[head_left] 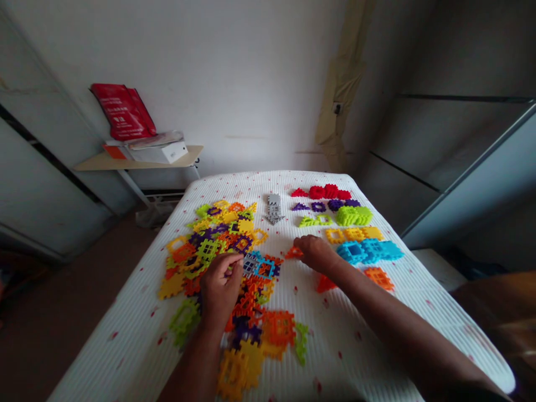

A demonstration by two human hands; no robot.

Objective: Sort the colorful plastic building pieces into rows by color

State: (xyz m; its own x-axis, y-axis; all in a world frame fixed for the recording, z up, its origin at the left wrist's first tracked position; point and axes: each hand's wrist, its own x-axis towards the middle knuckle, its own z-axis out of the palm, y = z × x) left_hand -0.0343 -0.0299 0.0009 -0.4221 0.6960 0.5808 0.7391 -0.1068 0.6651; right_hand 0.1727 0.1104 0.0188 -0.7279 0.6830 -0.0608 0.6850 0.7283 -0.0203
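Orange plastic lattice piece (pixel 293 253) is lying at centre right, just beside the fingertips of the right hand (pixel 317 253), its long axis running roughly across the frame; the right fingers (pixel 300 242) are curling together, pinch unconfirmed; the left hand (pixel 221 287) is reaching over the mixed pile, nearer a grey lattice piece (pixel 251 263); its fingers (pixel 237 261) are bunching at that piece, grip not discernible; sorted rows of pieces (pixel 354 234) are lying upper right on a white quilted mattress (pixel 322 340).

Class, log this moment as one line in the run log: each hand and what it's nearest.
left hand: in pile of mixed plastic blocks | right hand: beside orange block | blue blocks: in row on bed
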